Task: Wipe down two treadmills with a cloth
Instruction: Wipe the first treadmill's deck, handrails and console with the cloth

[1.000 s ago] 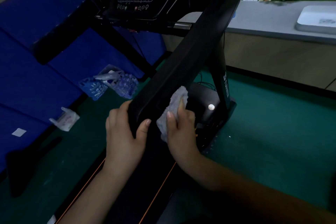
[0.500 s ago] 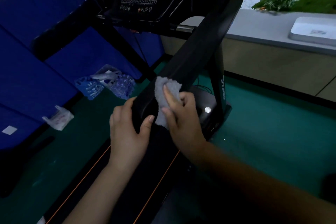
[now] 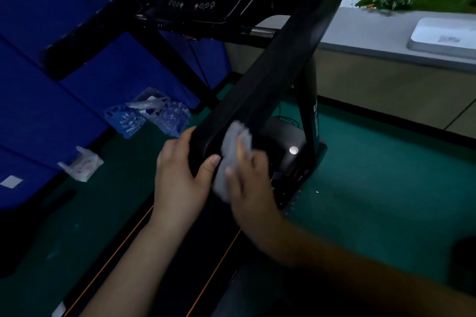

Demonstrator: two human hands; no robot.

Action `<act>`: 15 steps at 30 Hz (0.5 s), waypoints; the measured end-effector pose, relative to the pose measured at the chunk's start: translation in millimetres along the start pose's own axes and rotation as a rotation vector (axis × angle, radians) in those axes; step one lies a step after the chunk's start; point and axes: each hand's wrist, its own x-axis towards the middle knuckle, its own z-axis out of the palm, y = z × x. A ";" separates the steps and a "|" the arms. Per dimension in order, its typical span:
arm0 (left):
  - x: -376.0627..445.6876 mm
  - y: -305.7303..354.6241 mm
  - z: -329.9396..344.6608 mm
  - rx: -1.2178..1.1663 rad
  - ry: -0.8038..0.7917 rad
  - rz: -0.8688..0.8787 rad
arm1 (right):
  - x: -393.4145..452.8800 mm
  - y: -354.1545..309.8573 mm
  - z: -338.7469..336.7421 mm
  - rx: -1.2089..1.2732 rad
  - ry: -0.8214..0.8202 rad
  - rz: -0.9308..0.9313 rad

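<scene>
A pale cloth (image 3: 231, 159) lies pressed against the lower end of the black treadmill's handrail (image 3: 260, 95), pinned under the right hand (image 3: 248, 183)'s flat fingers, while the left hand (image 3: 180, 177)'s grip clenches that rail just beside it.

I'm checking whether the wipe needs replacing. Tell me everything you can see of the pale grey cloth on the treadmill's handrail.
The pale grey cloth is small, crumpled and soft-looking, its outline smeared by motion blur. The right hand presses it flat-fingered against the near end of the black slanted treadmill handrail. Its upper edge pokes out above the fingers, its lower edge below them. The left hand grips the rail beside it, thumb almost touching. Stains or wetness cannot be judged.
</scene>
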 end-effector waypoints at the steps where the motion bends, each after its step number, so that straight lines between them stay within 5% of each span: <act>1: -0.4 0.4 0.1 -0.004 0.002 -0.001 | -15.3 -1.6 7.3 0.003 -0.038 -0.035; 10: -0.1 -4.9 -1.7 -0.012 -0.025 0.017 | 47.9 13.8 0.6 0.099 0.242 0.269; 15: -0.8 -3.6 -1.7 -0.013 -0.029 0.025 | -13.8 -18.3 28.6 -0.031 0.102 0.075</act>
